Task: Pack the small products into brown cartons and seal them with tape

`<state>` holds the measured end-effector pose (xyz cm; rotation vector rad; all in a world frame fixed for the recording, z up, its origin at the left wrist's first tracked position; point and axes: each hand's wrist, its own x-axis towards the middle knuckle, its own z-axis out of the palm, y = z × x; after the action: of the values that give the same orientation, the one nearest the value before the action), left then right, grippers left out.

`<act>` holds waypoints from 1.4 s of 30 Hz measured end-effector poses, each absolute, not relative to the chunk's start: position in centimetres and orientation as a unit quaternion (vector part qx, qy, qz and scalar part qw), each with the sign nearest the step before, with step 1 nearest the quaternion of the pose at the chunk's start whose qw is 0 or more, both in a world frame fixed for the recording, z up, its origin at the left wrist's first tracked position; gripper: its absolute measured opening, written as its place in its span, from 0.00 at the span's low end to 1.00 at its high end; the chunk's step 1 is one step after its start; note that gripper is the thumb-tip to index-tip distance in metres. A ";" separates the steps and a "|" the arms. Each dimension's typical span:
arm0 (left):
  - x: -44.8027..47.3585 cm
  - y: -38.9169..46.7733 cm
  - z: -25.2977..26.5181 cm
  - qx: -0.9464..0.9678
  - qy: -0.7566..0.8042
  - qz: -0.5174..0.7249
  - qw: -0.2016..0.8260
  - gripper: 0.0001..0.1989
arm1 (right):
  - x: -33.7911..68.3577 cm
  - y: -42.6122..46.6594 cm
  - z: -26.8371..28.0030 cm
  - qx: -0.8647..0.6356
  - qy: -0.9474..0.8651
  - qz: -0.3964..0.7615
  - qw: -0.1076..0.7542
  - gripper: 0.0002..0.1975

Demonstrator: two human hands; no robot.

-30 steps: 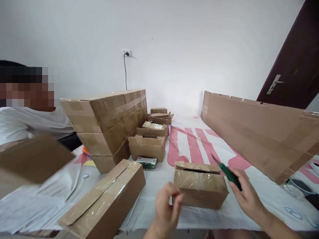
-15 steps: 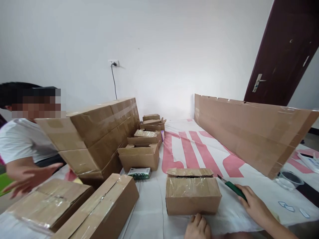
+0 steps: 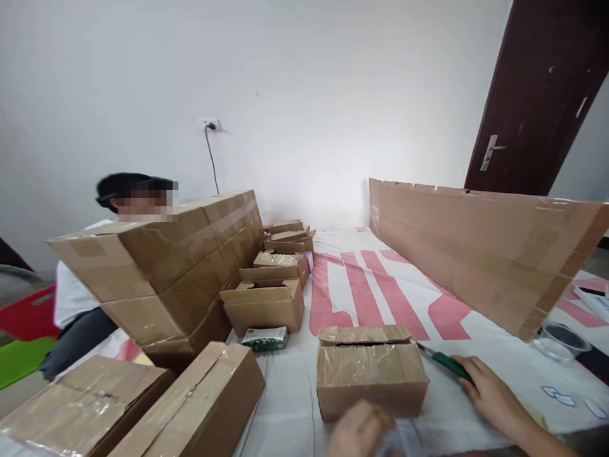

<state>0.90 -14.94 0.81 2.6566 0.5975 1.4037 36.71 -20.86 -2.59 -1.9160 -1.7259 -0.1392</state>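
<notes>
My right hand (image 3: 495, 390) is closed around a green-handled knife (image 3: 451, 366), its short blade pointing left by the right rear corner of a small cardboard box (image 3: 373, 377). That box sits in front of me, its rear top flap slightly raised and a dark gap along the opening. Shiny clear tape runs over its top. At the box's lower front edge is my left hand (image 3: 359, 428), smeared by motion with fingers seemingly curled. Something translucent shows just right of it, too blurred to name.
Two taped cardboard boxes, one long (image 3: 190, 406) and one flatter (image 3: 90, 397), lie at left. Behind stand stacked cartons (image 3: 185, 260), an open box (image 3: 261, 304) and a small green-and-white packet (image 3: 265, 338). A cardboard panel (image 3: 476, 247) borders the right, near a clear plastic container (image 3: 561, 341). Another person (image 3: 78, 298) sits left.
My left hand has risen from the cloth to the box's front edge, moving left. The knife stays in my right hand. The other person has moved back behind the stacked cartons, hand withdrawn.
</notes>
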 end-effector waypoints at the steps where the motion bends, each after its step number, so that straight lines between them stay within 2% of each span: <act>1: -0.6 -14.1 2.8 0.843 0.240 0.473 0.089 0.12 | 36.9 -20.6 -1.9 -0.718 -0.628 -0.065 0.293 0.17; 4: -4.5 -11.0 7.3 0.771 0.374 0.491 0.157 0.14 | 36.5 -19.6 1.8 -0.717 -0.596 -0.107 0.345 0.18; 7: -5.8 -8.7 8.1 0.762 0.391 0.471 0.211 0.18 | 34.5 -18.4 7.1 -0.674 -0.632 -0.101 0.369 0.19; 9: -5.4 -8.2 7.3 0.761 0.388 0.461 0.239 0.19 | 32.4 -17.4 10.5 -0.629 -0.694 -0.059 0.346 0.20; 14: -4.1 -8.8 5.8 0.726 0.396 0.502 0.255 0.19 | 28.0 -14.4 15.7 -0.496 -0.839 0.065 0.213 0.20; 19: -4.0 -9.2 5.3 0.704 0.401 0.533 0.247 0.17 | 26.0 -11.3 16.3 -0.435 -0.879 0.117 0.158 0.19; 30: -4.0 -9.1 6.0 0.703 0.372 0.577 0.186 0.09 | 23.6 -9.0 14.3 -0.371 -0.904 0.115 0.177 0.21; 42: -4.1 -9.0 6.1 0.711 0.379 0.564 0.180 0.10 | 24.9 -8.6 16.0 -0.366 -0.906 0.151 0.149 0.18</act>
<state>-4.10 -8.96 6.12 2.0104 1.0699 1.5937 24.91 -8.62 15.98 -1.0509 -2.6059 0.4327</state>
